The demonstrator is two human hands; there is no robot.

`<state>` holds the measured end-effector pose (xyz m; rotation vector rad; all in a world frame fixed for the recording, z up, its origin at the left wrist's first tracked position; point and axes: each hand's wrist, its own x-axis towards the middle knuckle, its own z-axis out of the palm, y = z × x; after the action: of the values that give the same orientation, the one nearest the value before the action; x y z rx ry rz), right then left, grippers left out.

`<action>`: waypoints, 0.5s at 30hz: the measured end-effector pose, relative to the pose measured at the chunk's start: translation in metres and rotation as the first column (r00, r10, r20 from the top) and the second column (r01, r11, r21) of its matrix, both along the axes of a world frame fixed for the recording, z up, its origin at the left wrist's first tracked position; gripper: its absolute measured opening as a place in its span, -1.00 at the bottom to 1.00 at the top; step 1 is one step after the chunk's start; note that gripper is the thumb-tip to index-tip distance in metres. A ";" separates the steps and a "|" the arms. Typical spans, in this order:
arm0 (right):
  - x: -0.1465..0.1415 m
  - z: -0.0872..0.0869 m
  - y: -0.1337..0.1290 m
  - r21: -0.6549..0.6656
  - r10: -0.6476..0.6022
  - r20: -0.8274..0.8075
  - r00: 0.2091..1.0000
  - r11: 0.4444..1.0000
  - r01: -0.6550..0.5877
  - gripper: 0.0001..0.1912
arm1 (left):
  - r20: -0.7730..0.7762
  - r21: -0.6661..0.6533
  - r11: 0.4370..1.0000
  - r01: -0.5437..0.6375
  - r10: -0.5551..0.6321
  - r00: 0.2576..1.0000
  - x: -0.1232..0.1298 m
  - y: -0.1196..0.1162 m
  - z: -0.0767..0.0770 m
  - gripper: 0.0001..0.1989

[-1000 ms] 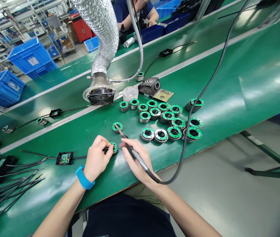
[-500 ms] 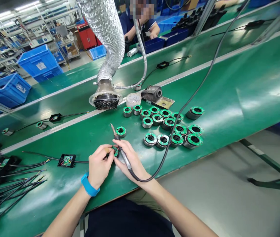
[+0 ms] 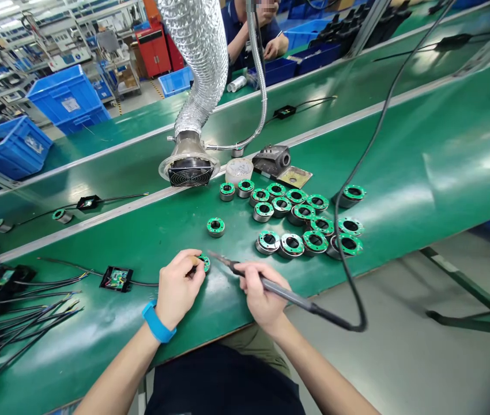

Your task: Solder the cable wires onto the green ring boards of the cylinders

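My left hand (image 3: 181, 282) is closed on a small motor stator with a green ring-shaped circuit board (image 3: 204, 263), low over the green bench; the fingers hide most of it. Held in my right hand (image 3: 264, 291) is a soldering iron (image 3: 277, 290), its tip pointing left and close to the held stator. Whether tip and board touch, I cannot tell. Left of my left hand, a black open case with a circuit board (image 3: 116, 279) lies on the bench, its dark cable running behind that hand. One more stator (image 3: 215, 226) stands alone just beyond.
Several green-topped stators (image 3: 291, 245) stand grouped at the right. Behind them are a soldering iron stand (image 3: 271, 160) and a round whitish container (image 3: 238, 171). A fume duct (image 3: 191, 164) hangs overhead. Cabled cases (image 3: 0, 288) lie far left. A co-worker (image 3: 251, 34) sits across.
My right hand has moved right, away from the stator, and turned the soldering iron from pointing up and away to pointing left at it. My left hand stays on the stator.
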<state>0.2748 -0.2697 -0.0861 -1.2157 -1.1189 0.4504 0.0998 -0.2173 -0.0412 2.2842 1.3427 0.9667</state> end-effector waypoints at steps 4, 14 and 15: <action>0.001 -0.009 -0.007 0.008 -0.027 -0.033 0.999 1.000 0.028 -0.66 | 0.027 -0.039 0.999 -0.008 0.009 1.000 0.001 0.000 0.002 -0.83; -0.004 0.002 0.002 -0.004 0.020 -0.092 0.996 1.000 -0.021 -0.65 | 0.048 -0.087 0.996 -0.034 0.038 0.998 0.001 0.000 -0.001 -0.84; -0.004 0.002 0.002 -0.016 0.013 -0.117 0.993 1.000 -0.015 -0.64 | 0.053 -0.096 0.995 -0.038 0.043 0.998 0.001 0.000 -0.001 -0.84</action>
<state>0.2705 -0.2675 -0.0836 -1.1814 -1.0261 0.5363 0.1004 -0.2176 -0.0426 2.1531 1.3869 0.9506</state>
